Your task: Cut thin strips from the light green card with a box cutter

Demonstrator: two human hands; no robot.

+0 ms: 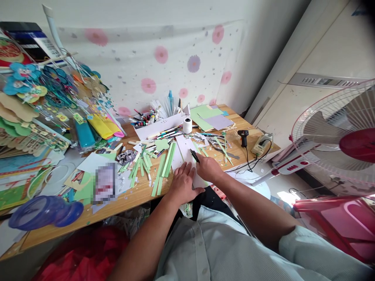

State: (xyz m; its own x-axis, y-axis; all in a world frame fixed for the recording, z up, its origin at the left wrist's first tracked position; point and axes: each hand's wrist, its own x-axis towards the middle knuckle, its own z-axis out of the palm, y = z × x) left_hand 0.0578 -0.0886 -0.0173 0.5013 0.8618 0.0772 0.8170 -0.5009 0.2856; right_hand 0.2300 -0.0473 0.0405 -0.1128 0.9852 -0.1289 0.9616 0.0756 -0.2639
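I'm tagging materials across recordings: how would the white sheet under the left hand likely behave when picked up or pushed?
The white sheet looks thin and flat, so it is probably light and rather floppy once lifted. With the left hand spread on it, it would likely resist a sideways push.

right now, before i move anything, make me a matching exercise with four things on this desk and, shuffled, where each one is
1. slim black handheld tool
2. small white cylindrical roll
3. translucent blue vase-shaped container
4. black gun-shaped device

A. beside the beige power strip
B. gripped in the right hand
C. front left of the wooden desk
D. beyond the white paper under the left hand

Pairs: 1-B, 2-D, 3-C, 4-A
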